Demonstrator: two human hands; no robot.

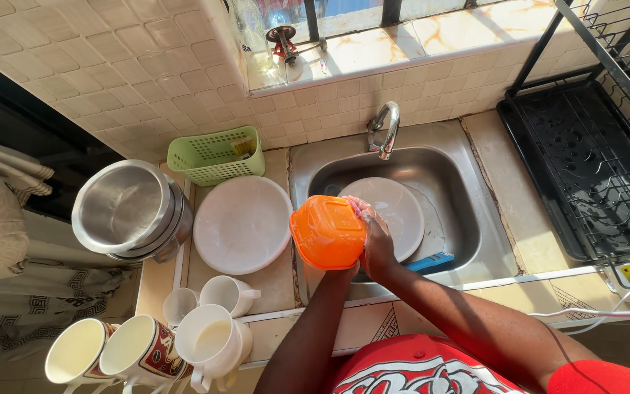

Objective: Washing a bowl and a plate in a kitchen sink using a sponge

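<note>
the right hand [377, 244] is rubbing a soapy orange bowl [327, 232] over the sink [468, 219], fingers curled on a sponge; the left hand is holding the bowl from behind, grip hidden. a plate [395, 204] in the sink and cups [213, 339] left of the sink are waiting.

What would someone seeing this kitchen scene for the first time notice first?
The bright orange plastic container stands out, held over the steel sink's front edge by the left hand, which is hidden behind it, while the right hand rubs its side. A white plate lies in the sink behind it. Left of the sink sit another large white plate, stacked steel bowls and a green basket.
</note>
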